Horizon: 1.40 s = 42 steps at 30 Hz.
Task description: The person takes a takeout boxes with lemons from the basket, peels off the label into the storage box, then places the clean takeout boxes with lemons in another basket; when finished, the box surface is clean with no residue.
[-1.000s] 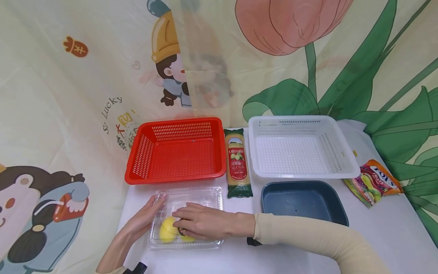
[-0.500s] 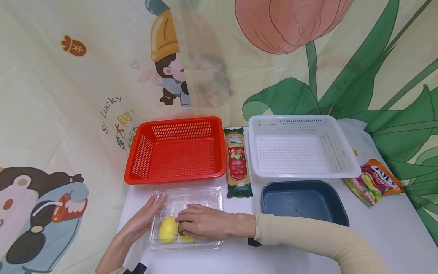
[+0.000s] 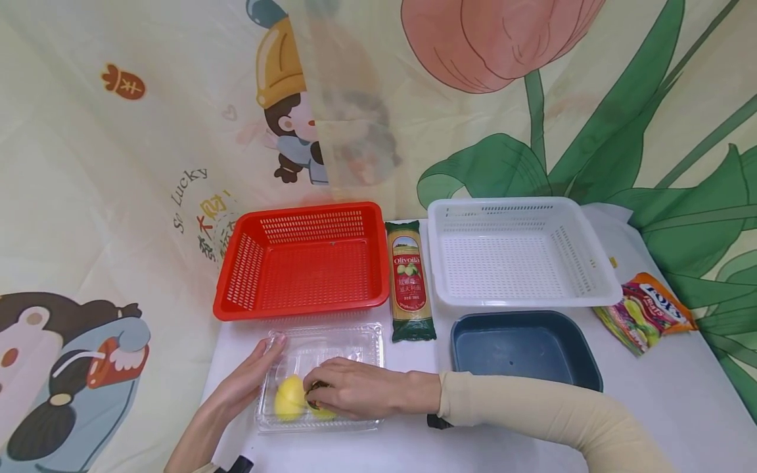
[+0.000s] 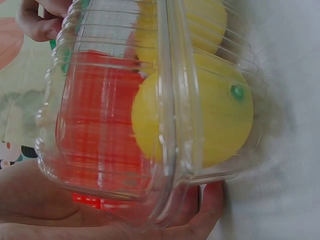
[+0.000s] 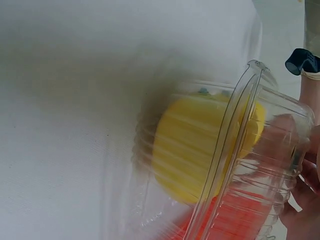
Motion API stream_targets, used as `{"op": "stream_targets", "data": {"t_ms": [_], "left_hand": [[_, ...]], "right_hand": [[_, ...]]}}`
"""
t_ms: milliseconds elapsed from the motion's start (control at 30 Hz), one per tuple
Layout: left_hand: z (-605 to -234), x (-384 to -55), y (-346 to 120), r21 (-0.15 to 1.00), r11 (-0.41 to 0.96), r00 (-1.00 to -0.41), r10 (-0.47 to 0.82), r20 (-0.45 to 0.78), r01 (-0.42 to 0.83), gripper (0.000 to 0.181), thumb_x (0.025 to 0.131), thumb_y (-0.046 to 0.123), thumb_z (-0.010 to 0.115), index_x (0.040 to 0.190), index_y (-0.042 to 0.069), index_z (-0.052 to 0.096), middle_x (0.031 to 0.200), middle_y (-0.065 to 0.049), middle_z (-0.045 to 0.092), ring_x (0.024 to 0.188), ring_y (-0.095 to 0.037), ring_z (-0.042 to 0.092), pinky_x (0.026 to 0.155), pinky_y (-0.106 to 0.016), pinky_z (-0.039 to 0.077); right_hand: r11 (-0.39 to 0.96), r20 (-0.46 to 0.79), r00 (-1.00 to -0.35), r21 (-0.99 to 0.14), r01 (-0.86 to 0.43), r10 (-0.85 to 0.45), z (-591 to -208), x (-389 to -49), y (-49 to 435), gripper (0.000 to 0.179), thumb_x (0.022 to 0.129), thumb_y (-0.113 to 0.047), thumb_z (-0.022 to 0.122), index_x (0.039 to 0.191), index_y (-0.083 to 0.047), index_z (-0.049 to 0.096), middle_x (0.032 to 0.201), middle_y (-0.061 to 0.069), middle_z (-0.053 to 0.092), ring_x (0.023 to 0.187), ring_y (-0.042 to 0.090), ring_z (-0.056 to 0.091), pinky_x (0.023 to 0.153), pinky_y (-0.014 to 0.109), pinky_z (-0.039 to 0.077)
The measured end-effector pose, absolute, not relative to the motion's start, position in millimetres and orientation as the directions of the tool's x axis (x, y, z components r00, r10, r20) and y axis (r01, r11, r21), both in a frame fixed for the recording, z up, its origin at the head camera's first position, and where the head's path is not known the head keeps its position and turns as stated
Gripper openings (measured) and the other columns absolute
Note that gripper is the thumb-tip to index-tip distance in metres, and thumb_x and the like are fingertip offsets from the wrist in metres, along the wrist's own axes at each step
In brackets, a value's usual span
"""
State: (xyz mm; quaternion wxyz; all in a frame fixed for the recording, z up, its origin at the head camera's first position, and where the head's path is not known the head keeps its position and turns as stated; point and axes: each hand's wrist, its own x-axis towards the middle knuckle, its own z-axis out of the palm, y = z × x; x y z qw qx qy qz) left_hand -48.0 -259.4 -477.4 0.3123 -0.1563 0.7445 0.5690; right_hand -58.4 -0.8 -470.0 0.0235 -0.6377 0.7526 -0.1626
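A clear plastic clamshell container (image 3: 363, 336) lies closed on the table at the front left. Two yellow lemons (image 3: 288, 398) show through its lid; in the left wrist view the nearer lemon (image 4: 220, 110) has a green spot at its end. My left hand (image 3: 248, 376) grips the container's left side, thumb near the far corner and fingertips under the rim. Above the lid, my right hand (image 3: 357, 389) bends its fingers around a small dark patterned piece (image 3: 313, 399), mostly hidden by them. That hand partly covers the second lemon (image 3: 322, 414).
Behind the container stands a red basket (image 3: 301, 309). A spaghetti pack (image 3: 410, 282) lies between it and a white basket (image 3: 520, 301). A dark blue tray (image 3: 514, 322) sits under the white basket's front edge, partly behind my right sleeve. A colourful candy bag (image 3: 647, 312) lies far right.
My right hand's fingers, straighter and spread over the lid earlier, have drawn in and bent around the dark piece. My left hand and the container stay in place.
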Motion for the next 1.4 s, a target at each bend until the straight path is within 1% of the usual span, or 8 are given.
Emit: {"op": "stream_targets", "data": {"t_ms": [200,333,467,600,767,1100,1200,1400], "left_hand": [[-478,-49,-259,0.748,0.312,-0.756,0.122,-0.643,-0.586,0.099,0.100,0.066,0.042,0.162,0.008,-0.009,0.168,-0.026,-0.008,0.153,-0.051,-0.003,0.118,-0.069,0.003],[-479,-49,-259,0.742,0.324,-0.755,0.114,-0.646,-0.587,0.100,0.100,0.067,0.041,0.162,0.008,-0.009,0.168,-0.027,-0.007,0.153,-0.052,-0.002,0.118,-0.069,0.005],[-480,-49,-259,0.739,0.332,-0.754,0.108,-0.648,-0.587,0.100,0.100,0.068,0.041,0.162,0.008,-0.009,0.167,-0.028,-0.007,0.152,-0.053,-0.003,0.118,-0.069,0.006],[-480,-49,-260,0.741,0.326,-0.754,0.112,-0.647,-0.587,0.100,0.100,0.067,0.042,0.162,0.007,-0.009,0.167,-0.027,-0.011,0.153,-0.052,-0.003,0.119,-0.069,0.005],[-480,-48,-260,0.749,0.300,-0.756,0.117,-0.644,-0.591,0.100,0.101,0.065,0.042,0.161,0.005,-0.010,0.167,-0.026,-0.015,0.153,-0.051,-0.005,0.119,-0.071,0.001],[-480,-48,-262,0.755,0.290,-0.756,0.135,-0.641,-0.588,0.097,0.102,0.063,0.040,0.161,0.005,-0.013,0.167,-0.027,-0.011,0.153,-0.050,-0.003,0.120,-0.070,0.000],[-480,-49,-263,0.746,0.308,-0.749,0.134,-0.649,-0.591,0.099,0.102,0.064,0.040,0.161,0.006,-0.014,0.167,-0.026,-0.012,0.153,-0.050,-0.003,0.120,-0.069,0.002],[-480,-52,-262,0.733,0.329,-0.738,0.137,-0.661,-0.595,0.100,0.101,0.065,0.039,0.160,0.005,-0.016,0.167,-0.028,-0.012,0.153,-0.051,-0.003,0.120,-0.069,0.004]], "right_hand": [[0.136,0.169,-0.188,-0.278,-0.951,-0.968,-468,-57,1,0.033,0.101,-0.024,0.065,0.132,-0.015,0.068,0.137,-0.003,0.060,0.128,0.005,0.055,0.114,0.014,0.036],[0.143,0.159,-0.202,-0.320,-0.937,-0.966,-466,-56,3,0.034,0.100,-0.019,0.066,0.133,-0.013,0.067,0.138,-0.001,0.058,0.129,0.005,0.054,0.111,0.011,0.037],[0.163,0.153,-0.234,-0.376,-0.912,-0.960,-463,-57,6,0.036,0.098,-0.017,0.068,0.133,-0.012,0.067,0.137,-0.001,0.057,0.126,0.003,0.054,0.107,0.008,0.038],[0.184,0.149,-0.273,-0.438,-0.880,-0.950,-459,-59,10,0.038,0.096,-0.018,0.071,0.133,-0.012,0.068,0.136,-0.001,0.057,0.124,0.002,0.055,0.107,0.007,0.039],[0.198,0.172,-0.318,-0.495,-0.846,-0.932,-455,-61,14,0.035,0.096,-0.016,0.070,0.131,-0.009,0.068,0.135,-0.001,0.057,0.124,0.003,0.055,0.106,0.006,0.039],[0.240,0.203,-0.425,-0.582,-0.777,-0.882,-438,-74,34,0.033,0.096,-0.014,0.070,0.129,-0.008,0.069,0.134,0.001,0.057,0.123,0.007,0.056,0.101,0.004,0.041],[0.264,0.220,-0.470,-0.596,-0.758,-0.855,-431,-80,47,0.033,0.096,-0.014,0.071,0.128,-0.008,0.070,0.133,0.002,0.059,0.123,0.010,0.057,0.099,0.006,0.044],[0.309,0.267,-0.570,-0.627,-0.715,-0.777,-424,-90,81,0.036,0.092,-0.013,0.076,0.128,-0.008,0.071,0.132,0.005,0.061,0.123,0.014,0.057,0.095,0.016,0.054]]}}
